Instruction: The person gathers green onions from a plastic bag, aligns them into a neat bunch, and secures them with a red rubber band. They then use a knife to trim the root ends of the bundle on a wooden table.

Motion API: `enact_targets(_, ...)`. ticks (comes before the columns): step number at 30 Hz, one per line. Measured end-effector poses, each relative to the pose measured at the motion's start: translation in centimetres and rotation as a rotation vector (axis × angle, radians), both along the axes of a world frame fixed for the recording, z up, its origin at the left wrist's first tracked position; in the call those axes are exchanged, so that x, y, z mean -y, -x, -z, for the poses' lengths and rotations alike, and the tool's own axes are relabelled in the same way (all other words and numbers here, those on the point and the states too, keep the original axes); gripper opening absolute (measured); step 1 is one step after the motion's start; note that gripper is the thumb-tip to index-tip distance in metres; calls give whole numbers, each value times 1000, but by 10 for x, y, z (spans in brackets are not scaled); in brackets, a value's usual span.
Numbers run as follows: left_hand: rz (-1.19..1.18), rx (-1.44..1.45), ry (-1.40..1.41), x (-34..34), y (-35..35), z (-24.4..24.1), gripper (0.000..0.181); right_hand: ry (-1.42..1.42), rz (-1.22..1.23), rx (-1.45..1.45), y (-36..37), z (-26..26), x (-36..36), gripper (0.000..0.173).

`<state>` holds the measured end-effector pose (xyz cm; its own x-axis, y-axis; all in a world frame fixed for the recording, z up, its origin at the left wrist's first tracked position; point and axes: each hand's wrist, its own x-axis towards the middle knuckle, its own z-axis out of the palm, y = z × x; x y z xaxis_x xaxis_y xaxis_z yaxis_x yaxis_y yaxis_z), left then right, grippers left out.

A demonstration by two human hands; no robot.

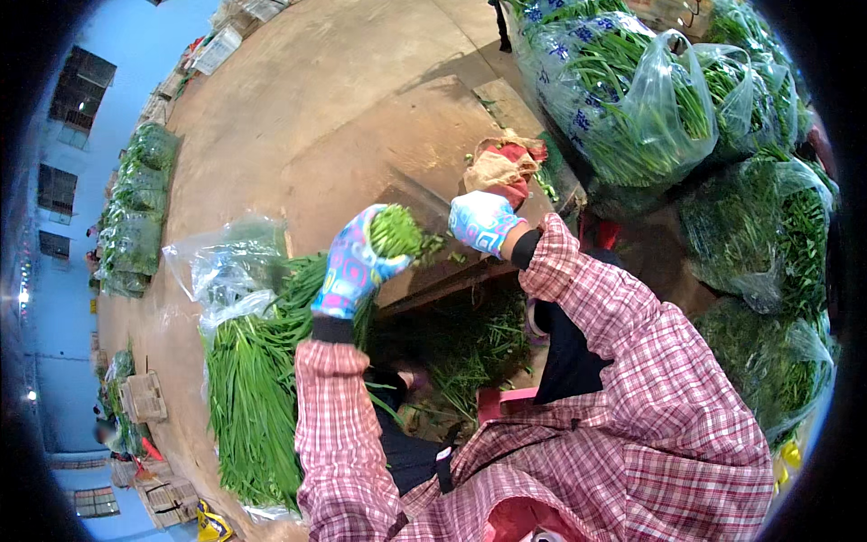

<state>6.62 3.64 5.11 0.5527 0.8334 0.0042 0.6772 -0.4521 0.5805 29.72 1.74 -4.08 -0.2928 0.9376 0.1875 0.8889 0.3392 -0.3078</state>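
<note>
My left hand (pixel 352 261), in a patterned blue glove, grips a bunch of garlic chives (pixel 395 232) with the cut ends facing right. Their long leaves trail behind the wrist toward a large heap of chives (pixel 254 406) on plastic at the left. My right hand (pixel 484 220), gloved alike, is closed in a fist over a wooden board (pixel 406 135). A blurred, dark blade (pixel 423 193), apparently a knife's, extends left from this fist; its handle is hidden. Chopped stem bits (pixel 433 247) lie between the hands. Just beyond the right fist sits a crumpled tan-and-red cloth or sack (pixel 501 166).
Bulging clear plastic bags of chives (pixel 630 108) are stacked at the upper right, with more bagged greens (pixel 752 230) below them. Loose trimmings (pixel 474 345) cover the ground under the board. A clear plastic bag (pixel 237 261) lies left. Bagged greens (pixel 139 210) line the far wall.
</note>
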Motion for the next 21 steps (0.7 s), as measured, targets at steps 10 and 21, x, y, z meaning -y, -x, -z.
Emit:
enact_targets(10, -78, -420, -354, 4, 19, 38, 108, -77, 186, 1, -13, -7, -11, 19)
enact_targets(21, -115, -483, -358, 21, 65, 61, 108, -99, -291, 264, 69, -44, -24, 83)
